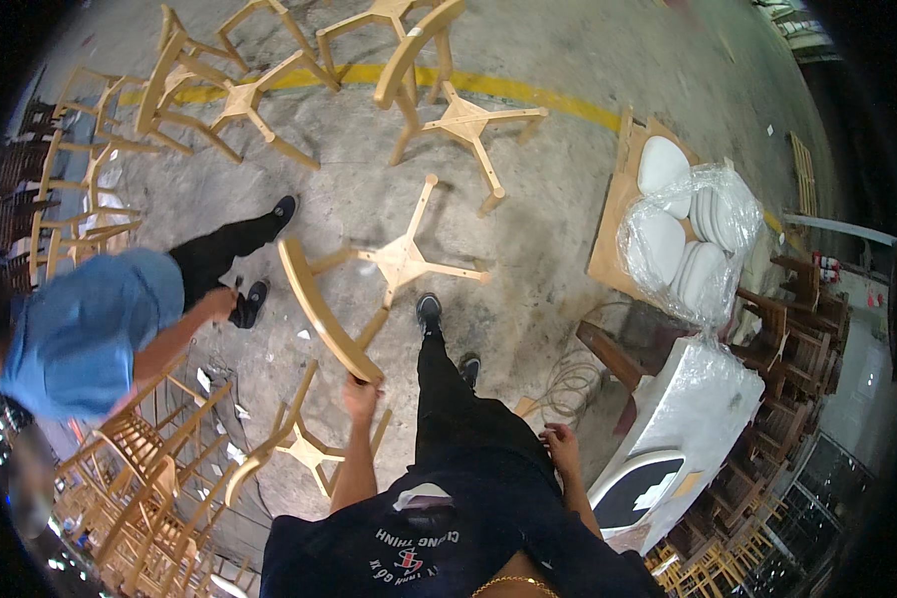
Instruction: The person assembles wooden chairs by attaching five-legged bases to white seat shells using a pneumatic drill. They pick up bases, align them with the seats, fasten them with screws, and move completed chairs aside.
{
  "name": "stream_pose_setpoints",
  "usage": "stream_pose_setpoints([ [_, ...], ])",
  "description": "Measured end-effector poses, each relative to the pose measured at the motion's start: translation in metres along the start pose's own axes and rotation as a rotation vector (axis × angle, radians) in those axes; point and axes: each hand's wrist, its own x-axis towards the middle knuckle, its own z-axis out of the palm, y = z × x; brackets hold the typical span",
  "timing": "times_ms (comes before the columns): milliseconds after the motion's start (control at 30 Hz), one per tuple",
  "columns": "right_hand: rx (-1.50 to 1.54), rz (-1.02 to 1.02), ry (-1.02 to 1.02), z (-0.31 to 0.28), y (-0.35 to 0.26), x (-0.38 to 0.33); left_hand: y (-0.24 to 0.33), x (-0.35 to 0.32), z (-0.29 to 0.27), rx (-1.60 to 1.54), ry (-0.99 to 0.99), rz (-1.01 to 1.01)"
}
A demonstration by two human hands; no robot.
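Note:
My left hand (361, 395) is closed round the near end of a curved backrest on a light wooden chair frame (404, 261). The frame has no seat; its cross-shaped support shows on top, just ahead of my feet. My right hand (562, 445) hangs beside my right thigh, fingers loosely bent and apart, with nothing visible in it. A second seatless chair frame (309, 450) stands close to my left forearm. Farther ahead is another similar frame (468, 122).
At left, a person in a blue shirt (105, 324) walks nearby. More chair frames (241, 98) stand far left. On the right are plastic-wrapped white seat pads (662, 244) on cardboard, a foam-covered table (703, 399) with a round-edged black pad (640, 490), a coiled hose (568, 387) and stacked dark chairs (802, 334).

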Motion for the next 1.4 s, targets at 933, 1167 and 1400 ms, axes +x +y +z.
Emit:
stream_pose_setpoints([
  [933,-0.244,-0.357,-0.675,0.341,-0.014,-0.013,-0.288,-0.333,-0.132,-0.664,0.211,-0.145],
  [1167,-0.060,-0.449,-0.467,0.013,-0.105,-0.160,-0.215,-0.164,-0.121,-0.684,-0.411,0.044],
  [1400,0.278,-0.601,0.166,-0.150,0.139,-0.329,-0.017,-0.216,0.048,-1.512,-1.026,-0.149],
])
